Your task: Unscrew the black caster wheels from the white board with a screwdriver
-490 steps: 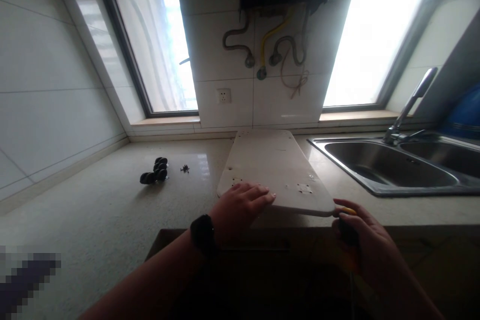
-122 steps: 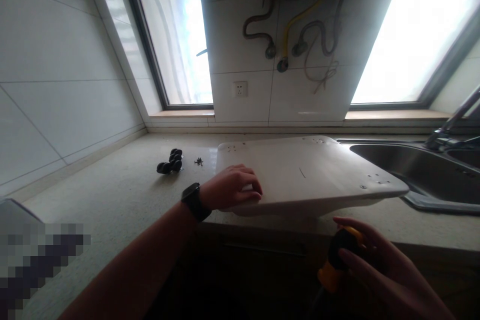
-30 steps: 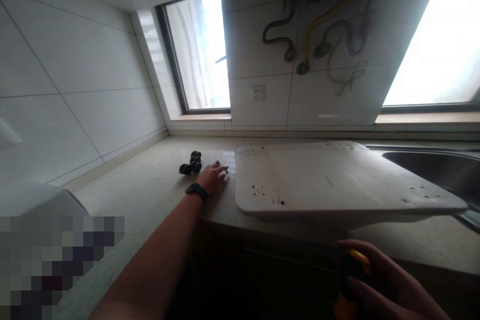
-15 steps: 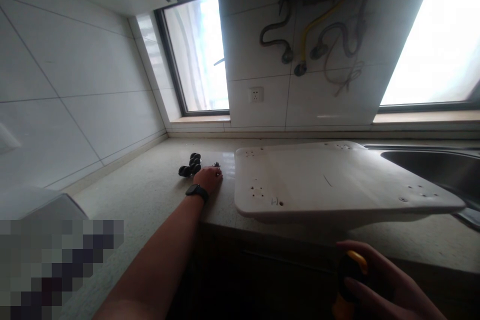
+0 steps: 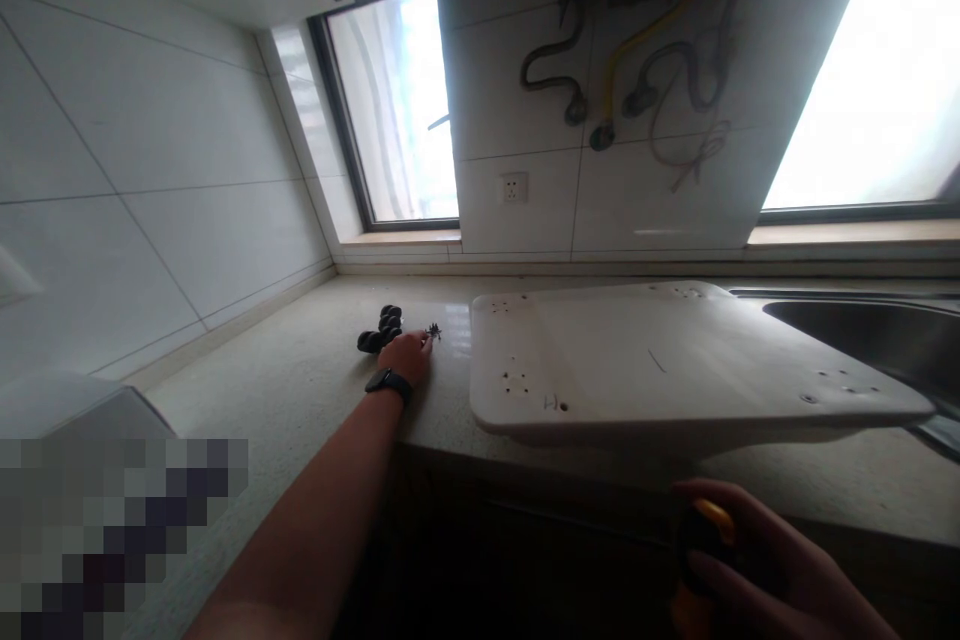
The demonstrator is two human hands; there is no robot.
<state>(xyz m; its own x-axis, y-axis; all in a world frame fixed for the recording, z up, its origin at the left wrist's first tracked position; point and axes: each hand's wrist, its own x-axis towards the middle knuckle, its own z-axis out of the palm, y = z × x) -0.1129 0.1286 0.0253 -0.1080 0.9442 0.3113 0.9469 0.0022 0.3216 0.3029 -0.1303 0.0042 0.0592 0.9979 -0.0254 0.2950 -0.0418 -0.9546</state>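
Observation:
A white board (image 5: 675, 365) with small drilled holes lies flat on the counter (image 5: 300, 400), its near edge over the counter's front. My left hand (image 5: 407, 355), a dark watch on its wrist, is stretched far out, fingers curled together beside a small heap of dark screws (image 5: 433, 331) and next to several black caster wheels (image 5: 380, 328). I cannot tell whether it holds a screw. My right hand (image 5: 757, 570) is low at the front right, closed round the black and yellow handle of a screwdriver (image 5: 705, 535).
A steel sink (image 5: 877, 340) lies at the right, partly under the board's far end. White tiled walls, two windows, a wall socket (image 5: 514, 187) and hanging hoses stand behind the counter. A pale object sits at the lower left.
My left hand left the board, reached left to the screws and wheels, and over the last second its fingers have curled in by the screws. The right hand stays on the screwdriver.

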